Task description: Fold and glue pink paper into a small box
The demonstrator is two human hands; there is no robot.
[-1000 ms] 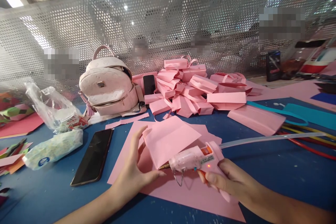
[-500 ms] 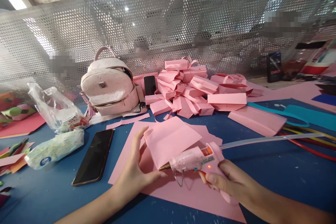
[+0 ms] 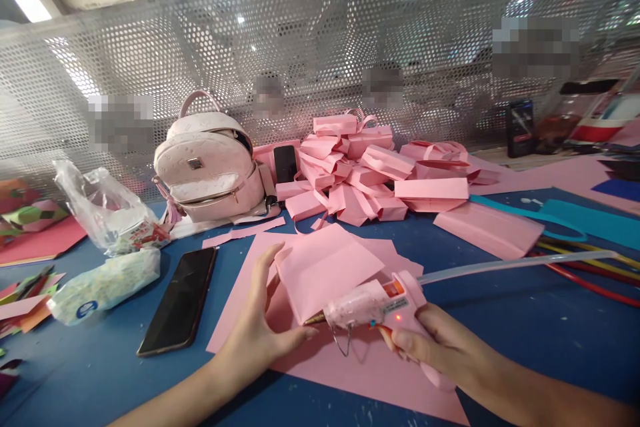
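My right hand (image 3: 435,340) is wrapped round the handle of a pink glue gun (image 3: 365,303), its orange light lit and a clear glue stick (image 3: 515,263) sticking out of its back. The metal nozzle touches the lower corner of a folded pink paper piece (image 3: 327,267). That piece is in my left hand (image 3: 263,317), between the thumb near the nozzle and the fingers at its left edge. Pink paper sheets (image 3: 380,380) lie beneath both hands on the blue table (image 3: 100,380).
Folded pink paper pieces (image 3: 350,173) are heaped at the back. A backpack (image 3: 210,167), a black phone (image 3: 177,300), a tissue pack (image 3: 107,283) and a plastic bag (image 3: 95,203) stand or lie leftward. Teal strips (image 3: 590,220) lie right, before a perforated metal screen (image 3: 310,33).
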